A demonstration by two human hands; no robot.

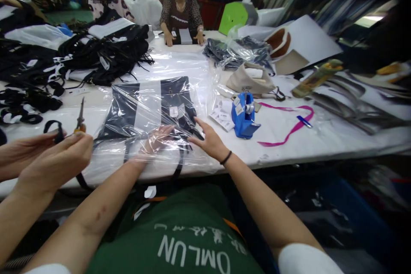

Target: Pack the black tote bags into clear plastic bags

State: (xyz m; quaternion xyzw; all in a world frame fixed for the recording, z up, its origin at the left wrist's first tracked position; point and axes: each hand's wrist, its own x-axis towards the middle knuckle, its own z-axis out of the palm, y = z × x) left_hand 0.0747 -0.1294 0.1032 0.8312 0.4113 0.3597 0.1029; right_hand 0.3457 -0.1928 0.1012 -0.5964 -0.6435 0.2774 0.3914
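In front of me a black bag with a broad pale band lies flat inside a clear plastic bag. A white tag shows on it, and dark straps hang toward the table edge. My left hand reaches under the clear film, its fingers stretched out at the bag's near edge. Thumb and fingers of my right hand are spread around the near right corner, touching the plastic there. Whether film is pinched in either hand does not show.
At left a co-worker's hands hold small scissors and a black strap. Black bags are heaped behind. A blue tape dispenser, pink ribbon and beige bag lie right. Another person works opposite.
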